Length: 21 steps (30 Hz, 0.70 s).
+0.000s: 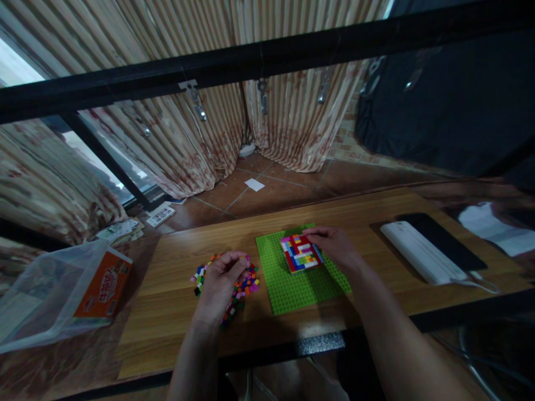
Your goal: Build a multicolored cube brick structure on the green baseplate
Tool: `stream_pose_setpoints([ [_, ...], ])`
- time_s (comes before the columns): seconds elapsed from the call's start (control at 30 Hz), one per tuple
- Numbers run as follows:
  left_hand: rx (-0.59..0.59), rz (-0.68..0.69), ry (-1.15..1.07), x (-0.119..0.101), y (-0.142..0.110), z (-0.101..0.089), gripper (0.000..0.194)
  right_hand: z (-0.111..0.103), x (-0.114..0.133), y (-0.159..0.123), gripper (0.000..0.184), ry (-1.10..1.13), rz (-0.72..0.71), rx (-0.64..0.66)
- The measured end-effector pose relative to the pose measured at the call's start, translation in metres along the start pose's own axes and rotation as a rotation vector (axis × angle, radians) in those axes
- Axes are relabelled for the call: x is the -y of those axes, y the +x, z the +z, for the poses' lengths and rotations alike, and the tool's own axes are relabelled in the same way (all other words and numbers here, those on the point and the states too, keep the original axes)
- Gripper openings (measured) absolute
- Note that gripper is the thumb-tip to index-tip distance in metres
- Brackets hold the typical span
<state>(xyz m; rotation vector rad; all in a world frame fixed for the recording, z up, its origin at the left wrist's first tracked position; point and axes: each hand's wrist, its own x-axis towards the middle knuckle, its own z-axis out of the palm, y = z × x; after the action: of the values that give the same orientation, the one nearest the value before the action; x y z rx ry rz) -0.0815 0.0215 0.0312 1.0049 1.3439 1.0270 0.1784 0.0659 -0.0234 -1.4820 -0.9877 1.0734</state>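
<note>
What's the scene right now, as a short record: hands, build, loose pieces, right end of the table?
Left hand: above the loose pile, pinching a small purple brick
Right hand: fingers at the build's far right corner; grip unclear
Build: multicoloured, on the green baseplate
Loose bricks: mixed colours, left of baseplate
Right end of table: white device beside a dark flat object

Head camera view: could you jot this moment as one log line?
left hand: over loose bricks | right hand: at brick build | brick build: on green baseplate
</note>
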Motion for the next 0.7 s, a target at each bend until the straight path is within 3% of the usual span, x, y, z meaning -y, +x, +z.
stream_pose_setpoints([
  [0.7,0.029,0.044,0.012,0.0008,0.0001,0.0001,0.025,0.0009,-0.0034,0.0081,0.015,0.158,0.056,-0.013],
])
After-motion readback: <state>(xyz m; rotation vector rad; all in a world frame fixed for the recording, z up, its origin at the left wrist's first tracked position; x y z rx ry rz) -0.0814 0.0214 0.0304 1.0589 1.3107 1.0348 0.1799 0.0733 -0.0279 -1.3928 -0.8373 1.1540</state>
